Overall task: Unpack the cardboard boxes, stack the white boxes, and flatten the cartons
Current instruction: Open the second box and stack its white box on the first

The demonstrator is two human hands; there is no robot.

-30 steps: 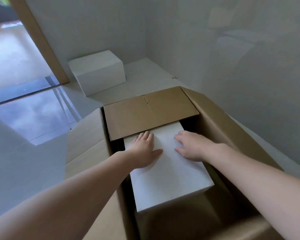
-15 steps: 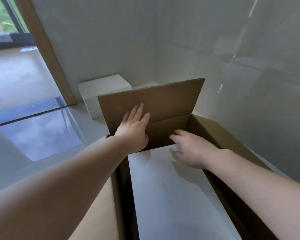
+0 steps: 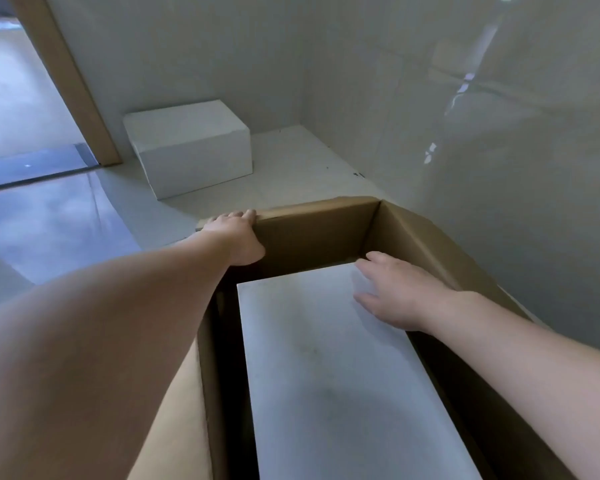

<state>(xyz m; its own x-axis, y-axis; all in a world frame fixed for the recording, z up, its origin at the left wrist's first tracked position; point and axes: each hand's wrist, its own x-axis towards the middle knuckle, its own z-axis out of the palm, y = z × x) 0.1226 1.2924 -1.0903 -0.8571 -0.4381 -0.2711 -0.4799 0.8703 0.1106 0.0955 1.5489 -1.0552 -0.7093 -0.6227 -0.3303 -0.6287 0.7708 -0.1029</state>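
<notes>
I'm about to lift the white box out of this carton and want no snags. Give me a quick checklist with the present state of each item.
1. Far flap folded out of the way: ok, the left hand presses it down over the cardboard carton rim.
2. Top of the white box in the carton bare: ok, only the right hand rests flat on it.
3. Both hands gripping that box: not ok, neither grips it yet.
4. Room for fingers beside it: ok, dark gaps show along its left, right and far sides.
5. Stacking spot ready: ok, the white box on the floor has a bare top.
6. Weight of the box: cannot tell.
</notes>
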